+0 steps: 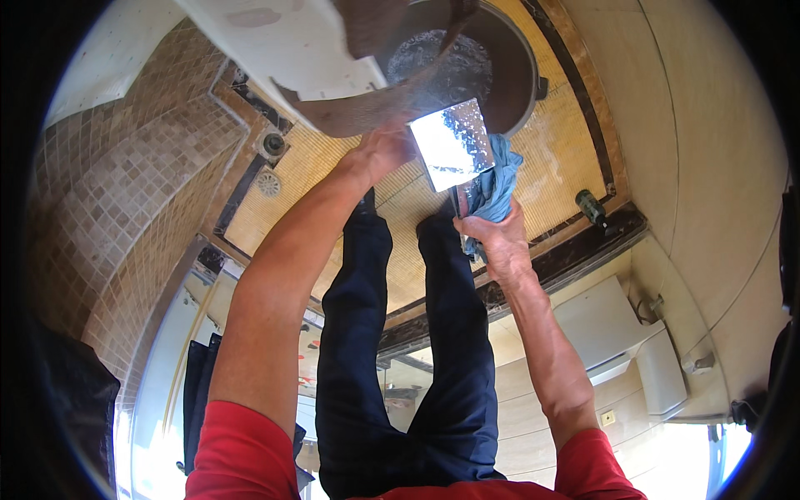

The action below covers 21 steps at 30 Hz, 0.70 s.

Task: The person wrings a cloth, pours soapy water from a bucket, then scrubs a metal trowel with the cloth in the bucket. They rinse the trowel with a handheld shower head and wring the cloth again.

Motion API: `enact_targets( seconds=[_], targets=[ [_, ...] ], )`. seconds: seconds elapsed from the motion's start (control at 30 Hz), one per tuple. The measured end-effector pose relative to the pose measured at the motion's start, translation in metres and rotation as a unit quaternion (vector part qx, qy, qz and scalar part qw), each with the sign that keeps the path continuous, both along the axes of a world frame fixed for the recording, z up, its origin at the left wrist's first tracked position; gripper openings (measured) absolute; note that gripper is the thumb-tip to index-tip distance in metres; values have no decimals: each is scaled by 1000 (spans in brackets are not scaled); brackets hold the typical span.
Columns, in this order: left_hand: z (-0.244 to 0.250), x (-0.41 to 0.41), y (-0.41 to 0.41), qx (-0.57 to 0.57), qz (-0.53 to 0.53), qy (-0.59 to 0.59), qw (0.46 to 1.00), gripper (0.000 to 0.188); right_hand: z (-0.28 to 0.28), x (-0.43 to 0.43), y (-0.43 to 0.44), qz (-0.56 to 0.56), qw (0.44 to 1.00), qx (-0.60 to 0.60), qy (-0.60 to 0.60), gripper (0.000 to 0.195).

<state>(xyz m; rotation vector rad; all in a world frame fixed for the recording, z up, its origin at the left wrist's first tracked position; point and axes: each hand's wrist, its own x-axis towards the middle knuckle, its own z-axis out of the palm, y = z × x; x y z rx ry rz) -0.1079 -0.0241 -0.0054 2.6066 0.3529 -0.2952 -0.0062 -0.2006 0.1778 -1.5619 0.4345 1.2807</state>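
Observation:
A square reflective metal or glass piece [451, 144], wet with drops, is held up between my two hands. Behind its left edge sits my left hand [390, 150], blurred, its fingertips partly hidden; how it grips the piece cannot be told. My right hand [500, 234] is closed on a bunched blue cloth [495, 178], which lies against the right and lower side of the piece. Just beyond, a large dark round tub [515, 81] holds water with bubbles [440, 65] on its surface. A pale, brown-stained panel or rim [294, 44], partly blurred, slants across the tub's left side.
My legs stand on a yellow ribbed floor [400, 287] with a dark border. A floor drain [269, 183] lies left, a dark green bottle [590, 208] right. Mosaic tiles [156, 112] cover the left wall; a white toilet [603, 325] is at lower right.

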Motion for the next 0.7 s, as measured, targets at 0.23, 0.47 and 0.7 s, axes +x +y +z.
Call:
enact_targets(
  seconds=[0.23,0.47,0.7],
  targets=[
    [2,-1,8,-81,59,-111,989,16,-25,9,-3,-51,997,-17,-60,35],
    [43,7,14,-74,-2,-125,989,6,-40,31,5,-103,990,-7,-97,30],
    [84,-23,16,-66,-5,-121,990,1,-13,16,18,-4,996,10,-85,35]
  ],
)
